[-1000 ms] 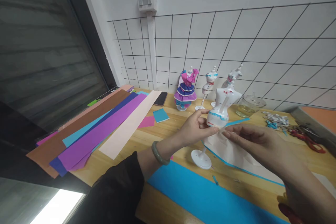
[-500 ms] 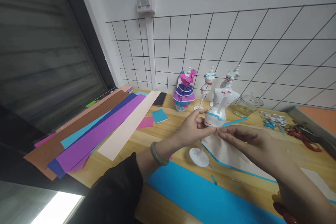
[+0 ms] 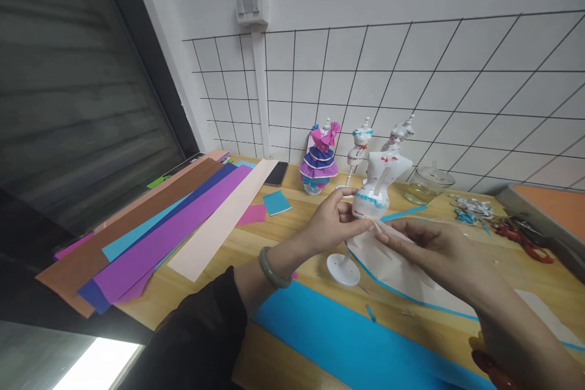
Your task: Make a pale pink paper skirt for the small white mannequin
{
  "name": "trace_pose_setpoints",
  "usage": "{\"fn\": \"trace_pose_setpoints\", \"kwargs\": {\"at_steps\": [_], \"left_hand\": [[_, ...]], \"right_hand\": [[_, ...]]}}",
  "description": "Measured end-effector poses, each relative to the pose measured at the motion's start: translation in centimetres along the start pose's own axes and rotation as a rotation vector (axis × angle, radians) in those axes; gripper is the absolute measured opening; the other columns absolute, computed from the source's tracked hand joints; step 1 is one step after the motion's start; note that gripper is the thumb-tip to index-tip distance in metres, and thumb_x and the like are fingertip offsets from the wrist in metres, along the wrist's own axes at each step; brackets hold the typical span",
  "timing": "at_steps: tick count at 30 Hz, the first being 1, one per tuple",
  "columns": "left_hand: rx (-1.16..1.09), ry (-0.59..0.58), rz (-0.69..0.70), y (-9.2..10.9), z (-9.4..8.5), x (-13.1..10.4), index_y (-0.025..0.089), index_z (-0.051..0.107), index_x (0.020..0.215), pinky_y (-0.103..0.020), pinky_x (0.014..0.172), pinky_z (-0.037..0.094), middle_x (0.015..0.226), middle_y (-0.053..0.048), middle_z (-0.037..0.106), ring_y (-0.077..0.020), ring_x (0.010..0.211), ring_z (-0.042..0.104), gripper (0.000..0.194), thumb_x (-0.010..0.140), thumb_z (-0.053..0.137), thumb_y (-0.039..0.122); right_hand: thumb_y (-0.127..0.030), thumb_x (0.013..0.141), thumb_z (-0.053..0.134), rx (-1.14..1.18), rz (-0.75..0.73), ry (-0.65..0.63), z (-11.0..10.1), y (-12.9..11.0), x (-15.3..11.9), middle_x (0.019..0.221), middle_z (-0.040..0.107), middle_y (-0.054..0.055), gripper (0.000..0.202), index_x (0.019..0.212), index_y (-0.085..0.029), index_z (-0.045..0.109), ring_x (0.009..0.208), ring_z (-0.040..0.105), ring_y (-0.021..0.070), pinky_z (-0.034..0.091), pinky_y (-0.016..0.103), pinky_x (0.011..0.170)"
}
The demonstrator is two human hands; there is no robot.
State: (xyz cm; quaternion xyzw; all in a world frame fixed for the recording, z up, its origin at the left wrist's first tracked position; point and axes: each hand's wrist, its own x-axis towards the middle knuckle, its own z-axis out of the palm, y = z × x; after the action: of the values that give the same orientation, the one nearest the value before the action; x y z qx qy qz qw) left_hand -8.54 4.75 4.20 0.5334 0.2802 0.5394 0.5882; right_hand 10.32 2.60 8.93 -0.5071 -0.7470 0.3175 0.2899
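Note:
A small white dress form on a round stand leans slightly in front of me, with blue and red marks on it. My left hand is closed round its lower body, the thumb pressing at the bottom rim. A cream paper strip with a blue edge gathers into folds just under that rim. My right hand pinches the gathered end of the paper close to the left thumb. The exact grip between the fingertips is partly hidden.
A wide blue sheet lies near the front edge. Long coloured strips overlap at the left. Behind stand a doll form in a ruffled dress, other small forms, and a glass jar. Red-handled scissors lie at right.
The right fingers have shifted slightly at the paper's gathered end, and more of the fold shows beside the left thumb. Both hands stay at the dress form; the view has shifted slightly.

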Motion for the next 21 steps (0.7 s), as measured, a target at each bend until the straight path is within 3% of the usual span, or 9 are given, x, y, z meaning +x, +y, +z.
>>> {"fn": "trace_pose_setpoints", "kwargs": {"at_steps": [5, 9, 13, 21], "left_hand": [[0.004, -0.002, 0.017, -0.14, -0.11, 0.02, 0.021, 0.05, 0.124, -0.033, 0.077, 0.052, 0.093, -0.005, 0.069, -0.0184, 0.087, 0.068, 0.062, 0.071, 0.082, 0.029], [-0.012, -0.03, 0.01, -0.05, -0.15, -0.02, 0.022, 0.051, 0.125, -0.032, 0.079, 0.051, 0.095, -0.005, 0.069, -0.0177, 0.088, 0.067, 0.061, 0.072, 0.081, 0.028], [-0.002, -0.028, 0.006, 0.23, -0.09, -0.03, 0.021, 0.051, 0.122, -0.031, 0.076, 0.05, 0.092, -0.004, 0.068, -0.0158, 0.084, 0.066, 0.057, 0.073, 0.08, 0.029], [0.02, -0.003, -0.038, 0.53, -0.02, -0.02, 0.02, 0.051, 0.119, -0.029, 0.069, 0.048, 0.083, -0.003, 0.067, -0.0156, 0.076, 0.064, 0.055, 0.074, 0.079, 0.036]], "right_hand": [[-0.067, 0.082, 0.059, -0.034, -0.036, -0.021, 0.17, 0.35, -0.13, 0.074, 0.073, 0.004, 0.045, 0.082, -0.027, 0.078, 0.068, 0.061, 0.0221, 0.045, 0.032, 0.057], [-0.066, 0.082, 0.059, -0.015, -0.068, -0.012, 0.07, 0.12, -0.2, 0.073, 0.071, 0.004, 0.045, 0.08, -0.024, 0.077, 0.067, 0.061, 0.0207, 0.046, 0.031, 0.059], [-0.068, 0.08, 0.061, 0.003, -0.088, 0.014, -0.02, -0.17, -0.12, 0.065, 0.068, 0.003, 0.047, 0.071, -0.023, 0.074, 0.061, 0.058, 0.0177, 0.043, 0.029, 0.054], [-0.065, 0.076, 0.065, 0.036, -0.053, 0.091, 0.05, -0.3, -0.1, 0.081, 0.077, 0.007, 0.041, 0.076, -0.026, 0.078, 0.073, 0.066, 0.0242, 0.049, 0.034, 0.063]]}}
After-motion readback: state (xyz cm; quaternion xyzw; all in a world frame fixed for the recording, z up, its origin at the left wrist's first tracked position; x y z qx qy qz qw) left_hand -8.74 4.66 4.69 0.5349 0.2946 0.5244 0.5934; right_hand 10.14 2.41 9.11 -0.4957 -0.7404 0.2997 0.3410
